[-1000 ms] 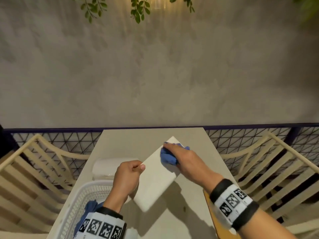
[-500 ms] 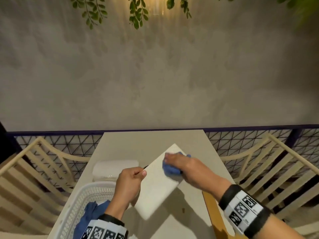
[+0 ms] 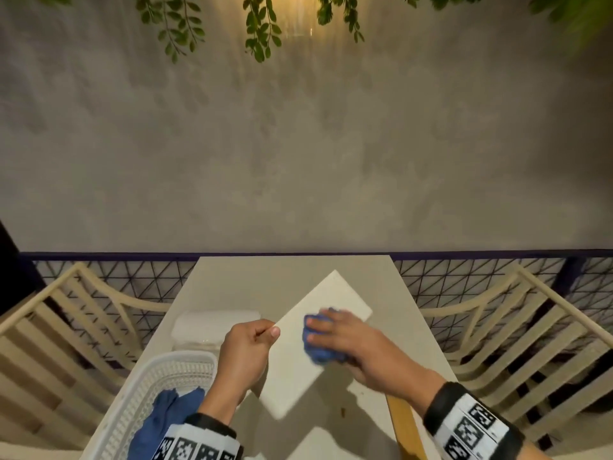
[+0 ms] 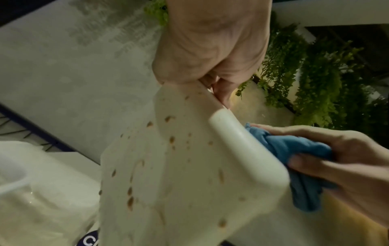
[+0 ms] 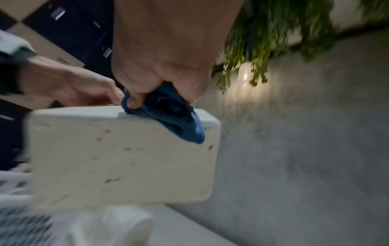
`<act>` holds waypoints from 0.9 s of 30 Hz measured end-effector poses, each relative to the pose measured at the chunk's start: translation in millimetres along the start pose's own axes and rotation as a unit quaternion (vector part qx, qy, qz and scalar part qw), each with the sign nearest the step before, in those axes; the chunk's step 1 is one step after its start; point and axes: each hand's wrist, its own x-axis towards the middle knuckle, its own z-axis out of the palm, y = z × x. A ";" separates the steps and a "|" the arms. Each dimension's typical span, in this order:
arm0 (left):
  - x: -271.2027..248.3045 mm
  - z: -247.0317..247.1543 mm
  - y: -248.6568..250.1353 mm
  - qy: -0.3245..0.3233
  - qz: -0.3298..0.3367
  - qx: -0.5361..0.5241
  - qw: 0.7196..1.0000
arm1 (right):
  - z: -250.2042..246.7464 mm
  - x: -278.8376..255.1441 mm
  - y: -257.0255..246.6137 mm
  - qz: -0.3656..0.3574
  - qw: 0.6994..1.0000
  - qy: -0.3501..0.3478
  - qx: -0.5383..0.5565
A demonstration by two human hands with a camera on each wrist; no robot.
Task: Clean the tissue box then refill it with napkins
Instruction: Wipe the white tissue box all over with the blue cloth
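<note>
Dim scene, warm wall lamp [image 3: 300, 26] glowing above; right wrist view motion-blurred.

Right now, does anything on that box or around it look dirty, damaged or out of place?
Yes. The white tissue box is speckled with brown spots on the sides facing both wrist views, away from where the blue cloth is wiping. A small brown speck also lies on the table. No damage shows.

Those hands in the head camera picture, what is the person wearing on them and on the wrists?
Both the left hand and the right hand are bare, with no gloves or rings visible. Each wrist carries a black band fitted with a white panel printed with square black-and-white coded markers. No sleeves show below the bands.
</note>
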 end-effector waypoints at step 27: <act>8.1 -12.1 -2.5 0.016 -0.003 0.044 0.999 | -14.0 34.2 10.1 0.031 0.999 0.016 -0.010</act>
